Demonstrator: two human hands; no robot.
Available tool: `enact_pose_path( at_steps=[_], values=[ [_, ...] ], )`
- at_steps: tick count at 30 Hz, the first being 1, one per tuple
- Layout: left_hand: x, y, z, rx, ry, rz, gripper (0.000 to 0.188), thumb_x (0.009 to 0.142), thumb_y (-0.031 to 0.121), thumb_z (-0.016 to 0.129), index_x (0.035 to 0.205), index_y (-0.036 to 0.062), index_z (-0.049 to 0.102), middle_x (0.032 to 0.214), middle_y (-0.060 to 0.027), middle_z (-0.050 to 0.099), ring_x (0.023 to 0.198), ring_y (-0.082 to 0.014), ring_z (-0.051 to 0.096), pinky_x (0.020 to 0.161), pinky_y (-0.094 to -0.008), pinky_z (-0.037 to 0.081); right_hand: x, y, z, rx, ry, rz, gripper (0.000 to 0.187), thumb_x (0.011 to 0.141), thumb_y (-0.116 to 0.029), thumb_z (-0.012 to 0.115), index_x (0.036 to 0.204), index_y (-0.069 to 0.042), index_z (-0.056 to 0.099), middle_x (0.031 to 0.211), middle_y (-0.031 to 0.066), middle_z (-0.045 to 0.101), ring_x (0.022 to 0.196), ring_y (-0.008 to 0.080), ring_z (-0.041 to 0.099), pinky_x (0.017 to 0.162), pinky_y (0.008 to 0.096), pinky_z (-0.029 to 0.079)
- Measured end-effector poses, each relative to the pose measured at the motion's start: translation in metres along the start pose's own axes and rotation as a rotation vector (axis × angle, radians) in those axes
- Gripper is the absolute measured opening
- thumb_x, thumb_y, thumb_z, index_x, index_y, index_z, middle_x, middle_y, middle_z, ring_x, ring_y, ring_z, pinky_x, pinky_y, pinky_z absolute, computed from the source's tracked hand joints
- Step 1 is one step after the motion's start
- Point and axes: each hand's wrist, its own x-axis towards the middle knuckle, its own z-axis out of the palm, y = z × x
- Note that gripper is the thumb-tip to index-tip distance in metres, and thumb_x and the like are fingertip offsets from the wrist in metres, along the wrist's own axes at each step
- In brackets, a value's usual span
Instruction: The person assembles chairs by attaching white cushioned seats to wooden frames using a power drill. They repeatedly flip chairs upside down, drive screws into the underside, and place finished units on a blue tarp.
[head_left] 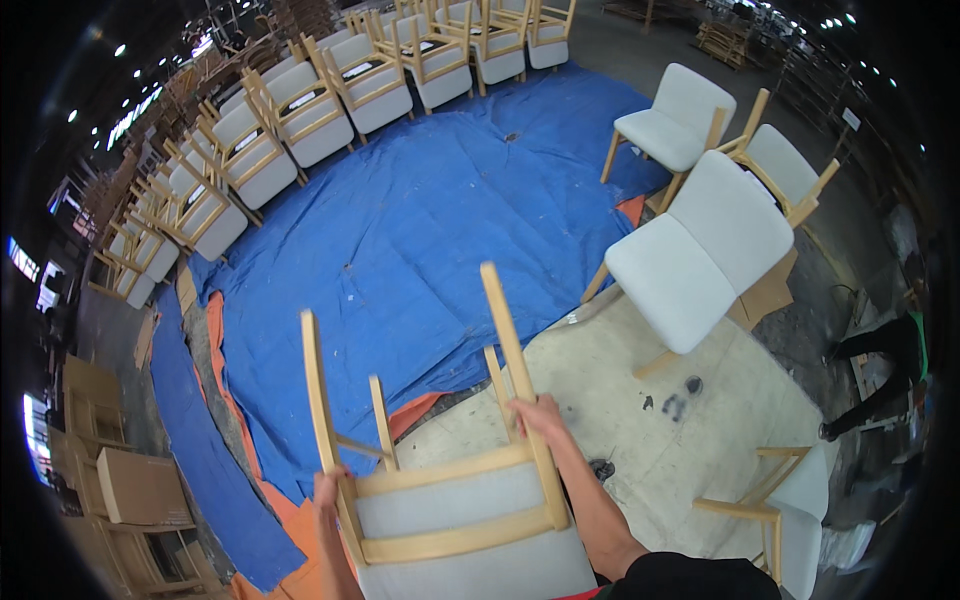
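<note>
A wooden chair [450, 549] with pale grey upholstery is tipped over in front of me, its light wood legs pointing away over a blue tarp [440, 230]. My left hand [328, 488] is closed round the frame at the base of its left leg. My right hand [537, 417] grips the right leg a little above the frame. The chair's near end runs out of view at the lower edge, against my body.
Stacked chairs [370, 90] line the tarp's far and left sides. A grey upholstered chair [680, 265] stands at right, with more chairs behind it. Another chair [790, 510] lies tipped at lower right. A cardboard box [145, 487] sits at left. A person [885, 365] bends over at far right.
</note>
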Motion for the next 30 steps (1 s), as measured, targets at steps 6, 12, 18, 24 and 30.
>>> enact_pose_path(
  at_steps=[6, 12, 18, 24, 30],
  values=[
    [-0.131, 0.189, 0.061, -0.513, -0.111, 0.389, 0.052, 0.092, 0.051, 0.045, 0.080, 0.0023, 0.059, 0.068, -0.0095, 0.060, 0.065, -0.0214, 0.060, 0.067, -0.0340, 0.050, -0.135, -0.103, -0.140, 0.741, -0.201, -0.325, 0.075, 0.085, -0.071, 0.050, 0.103, 0.001, 0.059, 0.058, 0.0066, 0.051, 0.044, 0.0169, 0.052, 0.047, 0.0320, 0.045],
    [-0.236, 0.253, 0.108, -0.603, -0.344, 0.669, 0.073, 0.096, 0.059, 0.024, 0.073, 0.0007, 0.060, 0.067, -0.0142, 0.061, 0.067, -0.0263, 0.059, 0.076, -0.0385, 0.049, -0.273, -0.143, -0.270, 0.663, -0.303, -0.287, 0.075, 0.090, -0.072, 0.037, 0.116, -0.004, 0.053, 0.057, 0.0043, 0.049, 0.045, 0.0157, 0.051, 0.050, 0.0309, 0.049],
    [-0.215, 0.306, 0.229, -0.415, -0.567, 0.719, 0.068, 0.094, 0.052, 0.026, 0.068, -0.0003, 0.061, 0.063, -0.0141, 0.059, 0.071, -0.0269, 0.058, 0.078, -0.0391, 0.045, -0.242, -0.079, -0.350, 0.717, -0.071, -0.440, 0.017, 0.085, -0.009, 0.058, 0.099, -0.008, 0.050, 0.055, 0.0008, 0.043, 0.038, 0.0120, 0.045, 0.038, 0.0297, 0.043],
    [-0.131, 0.365, 0.361, -0.231, -0.883, 0.513, 0.062, 0.094, 0.047, 0.029, 0.067, 0.0011, 0.061, 0.063, -0.0150, 0.059, 0.072, -0.0295, 0.058, 0.080, -0.0423, 0.046, -0.206, -0.041, -0.377, 0.901, 0.208, -0.364, 0.018, 0.079, 0.001, 0.054, 0.095, -0.008, 0.049, 0.055, 0.0000, 0.042, 0.037, 0.0115, 0.044, 0.036, 0.0293, 0.041],
    [-0.011, 0.442, 0.524, -0.084, -1.102, 0.370, 0.052, 0.097, 0.040, 0.032, 0.072, 0.0040, 0.059, 0.071, -0.0129, 0.060, 0.075, -0.0265, 0.059, 0.080, -0.0396, 0.047, -0.125, -0.083, -0.394, 1.033, 0.467, -0.305, 0.017, 0.078, 0.000, 0.053, 0.093, -0.008, 0.050, 0.054, 0.0007, 0.042, 0.038, 0.0121, 0.044, 0.036, 0.0300, 0.040]
  ],
)
